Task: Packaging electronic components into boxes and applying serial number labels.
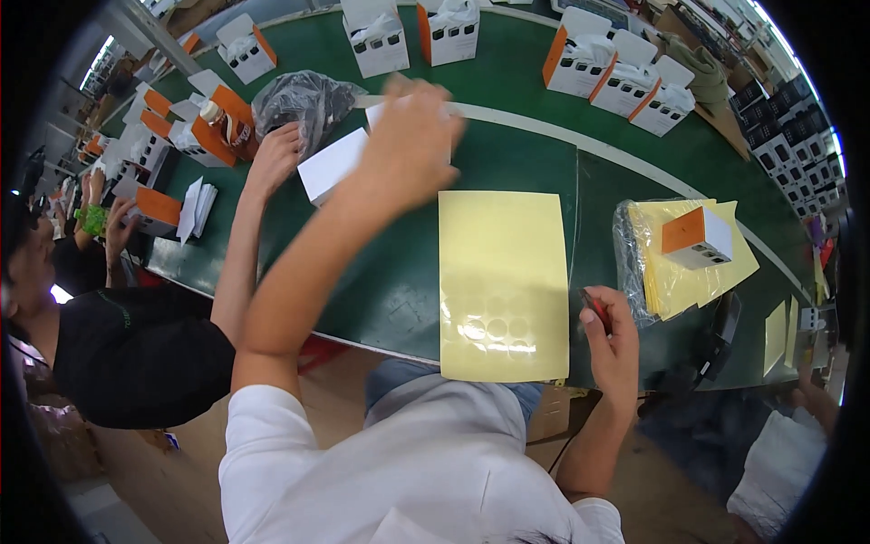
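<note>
My left hand (408, 150) is stretched forward over the belt, its fingers smeared by motion. Beneath and beside it is a white box (333, 169), partly hidden by my hand and wrist. Whether my fingers grip the box cannot be made out. My right hand (614, 343), at the table's near side, is closed around a small red-and-black tool (595, 310) whose kind is unclear. Between my hands lies a yellow sheet (503, 245) with several round clear stickers on its lower half, reaching the table's near edge.
A co-worker's hand (276, 156) touches a grey plastic bag (304, 102) at left, near a brown drink bottle (227, 130). Open white-and-orange boxes (376, 47) line the green belt's far side. At right, a small orange-and-white box (696, 238) rests on yellow sheets (660, 276).
</note>
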Available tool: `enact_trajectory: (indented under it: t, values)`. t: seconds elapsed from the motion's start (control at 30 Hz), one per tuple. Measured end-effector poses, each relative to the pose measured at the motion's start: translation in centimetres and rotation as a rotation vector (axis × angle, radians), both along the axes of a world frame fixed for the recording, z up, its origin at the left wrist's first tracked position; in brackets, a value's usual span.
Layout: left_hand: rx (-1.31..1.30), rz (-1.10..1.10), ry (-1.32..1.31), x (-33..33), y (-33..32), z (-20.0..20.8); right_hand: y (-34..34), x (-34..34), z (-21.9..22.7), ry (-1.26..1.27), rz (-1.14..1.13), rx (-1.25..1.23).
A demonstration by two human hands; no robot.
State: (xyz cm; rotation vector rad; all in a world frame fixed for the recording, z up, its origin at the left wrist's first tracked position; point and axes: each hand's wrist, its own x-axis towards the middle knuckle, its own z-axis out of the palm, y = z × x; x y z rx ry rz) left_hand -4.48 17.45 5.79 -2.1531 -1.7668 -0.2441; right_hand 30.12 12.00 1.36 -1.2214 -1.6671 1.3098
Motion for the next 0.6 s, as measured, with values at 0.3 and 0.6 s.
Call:
enact_trajectory:
  t: [0.3,0.6]
  values:
    - [-0.45,-0.464,-0.375,5.4,-2.7,-12.1,3.4,-0.3,0.0,-0.254,0.127,0.167]
    - [-0.506,-0.505,-0.557,7.0,-1.9,-12.2,5.0,-3.0,-1.5,-0.46,0.205,0.293]
